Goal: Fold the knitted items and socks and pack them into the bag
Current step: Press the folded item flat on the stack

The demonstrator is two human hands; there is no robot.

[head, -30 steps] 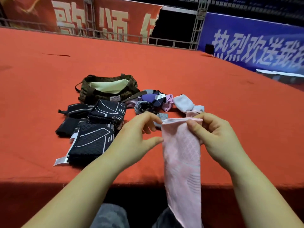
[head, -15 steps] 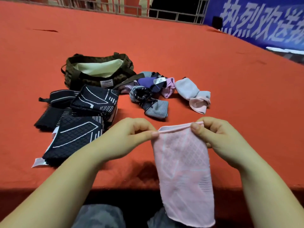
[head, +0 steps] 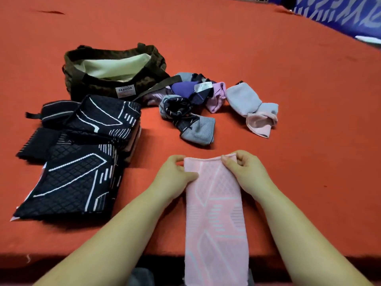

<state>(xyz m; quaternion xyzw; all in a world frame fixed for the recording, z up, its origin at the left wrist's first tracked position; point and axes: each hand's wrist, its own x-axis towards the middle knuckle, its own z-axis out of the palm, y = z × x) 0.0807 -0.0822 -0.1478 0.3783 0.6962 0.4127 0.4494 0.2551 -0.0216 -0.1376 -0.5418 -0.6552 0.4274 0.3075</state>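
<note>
Pink sleeve (head: 214, 203), lower centre | left hand (head: 175, 176), right hand (head: 245, 172) pinch top corners | lay flat, smooth, fold evenly | bag (head: 111, 75), upper left

Both forearms are bare to the frame's edge (no sleeves, watch or rings show); mottled grey fabric trousers (head: 140, 277) cover the lap.

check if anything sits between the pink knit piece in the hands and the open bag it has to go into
Nothing visible closes off the bag; its mouth is open. On the straight line from the pink knit piece, held by the left hand and right hand, lie the stacked black patterned knits and the grey-black sock, low enough to lift over.
</note>
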